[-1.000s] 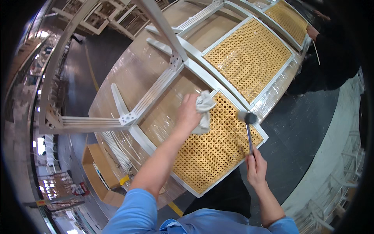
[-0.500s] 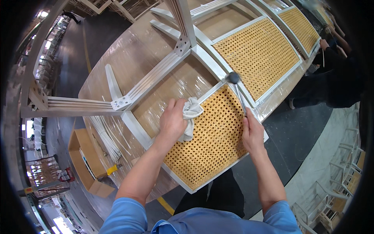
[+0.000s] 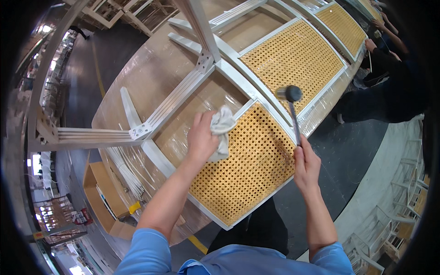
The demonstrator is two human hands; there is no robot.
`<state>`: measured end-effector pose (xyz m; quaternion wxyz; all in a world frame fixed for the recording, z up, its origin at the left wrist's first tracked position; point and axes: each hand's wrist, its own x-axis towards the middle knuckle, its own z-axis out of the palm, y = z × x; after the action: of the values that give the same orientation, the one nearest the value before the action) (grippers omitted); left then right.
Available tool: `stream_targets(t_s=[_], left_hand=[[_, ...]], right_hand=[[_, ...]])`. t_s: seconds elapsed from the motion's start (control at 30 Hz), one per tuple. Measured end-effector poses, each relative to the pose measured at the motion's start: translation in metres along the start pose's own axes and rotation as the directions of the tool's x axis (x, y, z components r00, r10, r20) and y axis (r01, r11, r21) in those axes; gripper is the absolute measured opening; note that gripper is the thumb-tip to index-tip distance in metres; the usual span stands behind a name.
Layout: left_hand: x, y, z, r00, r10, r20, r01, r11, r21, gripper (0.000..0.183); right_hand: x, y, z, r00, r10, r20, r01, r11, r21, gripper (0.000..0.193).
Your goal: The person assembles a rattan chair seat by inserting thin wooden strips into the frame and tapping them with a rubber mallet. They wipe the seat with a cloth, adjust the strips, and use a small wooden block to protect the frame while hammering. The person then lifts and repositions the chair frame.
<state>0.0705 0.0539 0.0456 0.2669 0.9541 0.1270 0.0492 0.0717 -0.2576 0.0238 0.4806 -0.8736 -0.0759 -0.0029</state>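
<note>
Mallet [image 3: 292,94], dark-headed, metal-shafted: gripped low on its shaft by the right hand [image 3: 307,162], the fingers wrapped round it. Its head is held over the line between the near panel [image 3: 245,169] and the second panel [image 3: 293,64]; whether either is touched cannot be told.

Cloth, [image 3: 223,130] white, crumpled: bunched in the left hand [image 3: 202,137], the fingers curled closed upon it, above the far left edge of the near panel.

Near panel: woven cane, golden, white-edged, set at the close end of a white frame [image 3: 178,95], which is laid on the bench [image 3: 151,73] with its legs raised.

Second panel: same weave, placed beyond the near one. Third panel [image 3: 341,27]: ranged farther along the same row.

Bench: covered in clear film, its outline curved by the lens.

Strips [image 3: 126,174], pale, thin: bundled at the bench's left side.

Carton [image 3: 103,188], brown, opened: placed just beside the strips, a yellow item [image 3: 134,207] being seen at its near corner.

Co-worker [image 3: 385,98], dark-clothed: stationed at the bench's right side, near the third panel.
</note>
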Motion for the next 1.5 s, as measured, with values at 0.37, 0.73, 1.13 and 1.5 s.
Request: stream_targets(t_s=[0.37, 0.73, 1.13, 1.5], left_hand=[[0.093, 0.097, 0.052, 0.956, 0.211, 0.202, -0.264, 0.92, 0.291, 0.04], [0.026, 0.04, 0.002, 0.925, -0.058, 0.376, 0.345, 0.547, -0.763, 0.03], [-0.089, 0.072, -0.022, 0.866, -0.423, 0.265, 0.315, 0.05, -0.948, 0.037], [0.072, 0.083, -0.033, 0.95, 0.284, 0.131, -0.292, 0.955, 0.051, 0.036]], right_hand=[[-0.068, 0.022, -0.018, 0.943, 0.307, -0.131, -0.219, 0.865, 0.452, 0.041], [-0.072, -0.038, -0.013, 0.802, 0.226, 0.553, -0.569, 0.005, 0.823, 0.045], [-0.156, -0.077, 0.019, 0.572, 0.075, 0.817, -0.819, 0.005, 0.573, 0.047], [-0.19, -0.047, -0.047, 0.773, 0.36, 0.523, -0.626, 0.291, 0.724, 0.04]])
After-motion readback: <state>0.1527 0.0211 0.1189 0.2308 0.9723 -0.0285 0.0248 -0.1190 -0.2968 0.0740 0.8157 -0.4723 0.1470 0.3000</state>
